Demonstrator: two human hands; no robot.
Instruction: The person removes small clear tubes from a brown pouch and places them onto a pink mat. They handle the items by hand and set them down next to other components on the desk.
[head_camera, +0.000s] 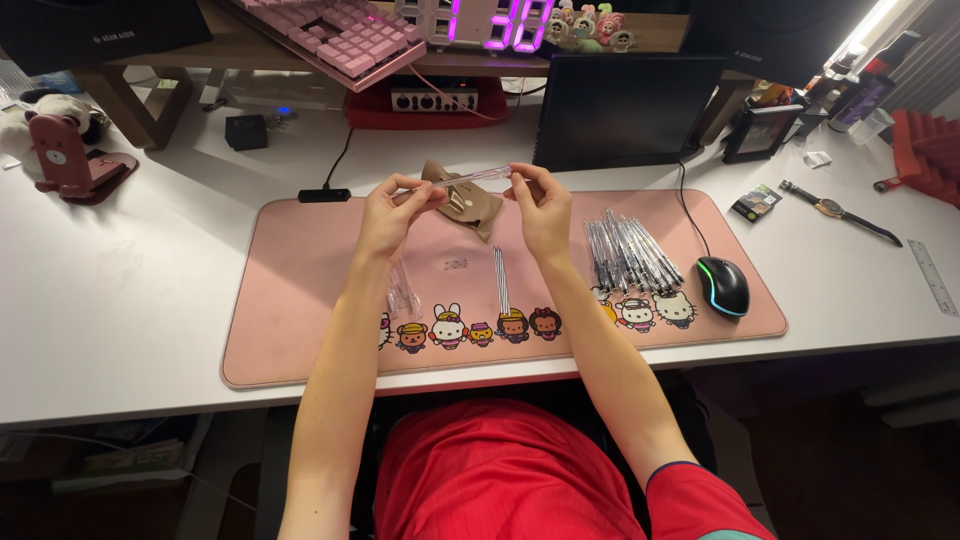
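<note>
Both hands hover above the far edge of the pink cartoon-printed desk mat (300, 330). The left hand (388, 215) and right hand (543, 212) each pinch one end of a clear plastic pen barrel (478, 176), fingertips clamped on it. Holding it level and pushing straight along its axis seems best. A pile of clear pens (630, 250) lies near the mat's right edge, thin refills (500, 280) at centre.
</note>
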